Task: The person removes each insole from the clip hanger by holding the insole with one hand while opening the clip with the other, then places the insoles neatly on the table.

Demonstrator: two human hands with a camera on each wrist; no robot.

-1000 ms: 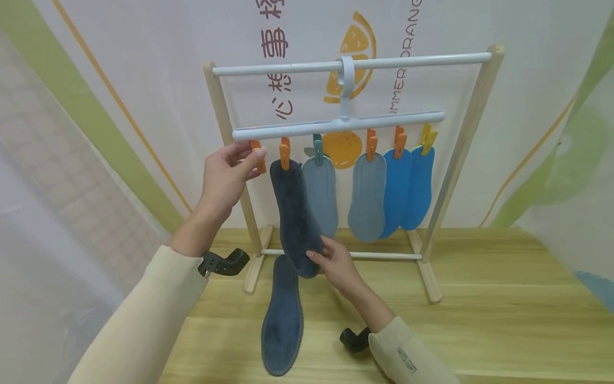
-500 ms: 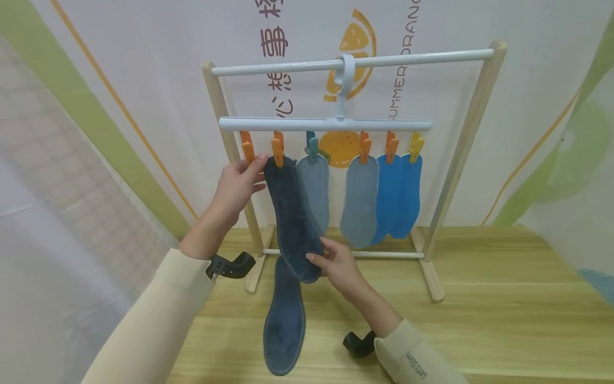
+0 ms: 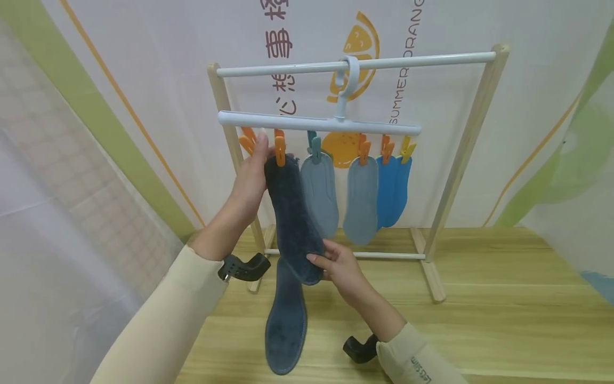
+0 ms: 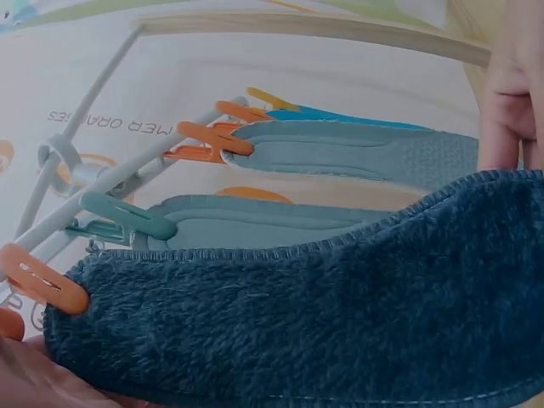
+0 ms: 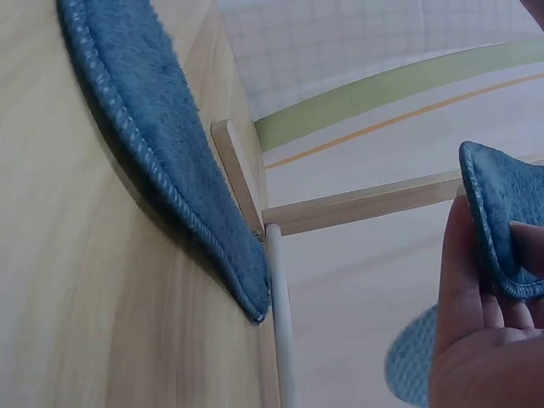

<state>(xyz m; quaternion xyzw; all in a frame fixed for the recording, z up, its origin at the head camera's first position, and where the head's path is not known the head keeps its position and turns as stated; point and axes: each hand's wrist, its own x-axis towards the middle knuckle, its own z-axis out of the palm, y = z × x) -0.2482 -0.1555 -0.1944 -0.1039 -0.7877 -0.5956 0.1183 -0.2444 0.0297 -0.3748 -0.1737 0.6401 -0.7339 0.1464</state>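
A dark blue fuzzy insole (image 3: 292,213) hangs by its top end from an orange clothespin (image 3: 280,149) on a white hanger bar (image 3: 297,122). My left hand (image 3: 249,181) touches the insole's upper left edge. Its thumb points up beside another orange clothespin (image 3: 247,141), and its other fingers are mostly hidden behind the insole. With thumb and fingers, my right hand (image 3: 342,269) pinches the insole's lower end; the right wrist view shows the pinched corner (image 5: 510,221). Below lies a second dark blue insole (image 3: 285,330), flat on the wooden table (image 3: 503,320).
Two grey-blue insoles (image 3: 362,202) and two bright blue ones (image 3: 395,192) hang from further clothespins. A wooden stand (image 3: 465,149) carries the hanger by its hook (image 3: 352,80). Behind it is a printed curtain (image 3: 446,160).
My left hand has come off the leftmost clothespin and moved right to the dark insole's edge. The hanger bar has swivelled and its right end dropped lower. My right hand keeps its pinch.
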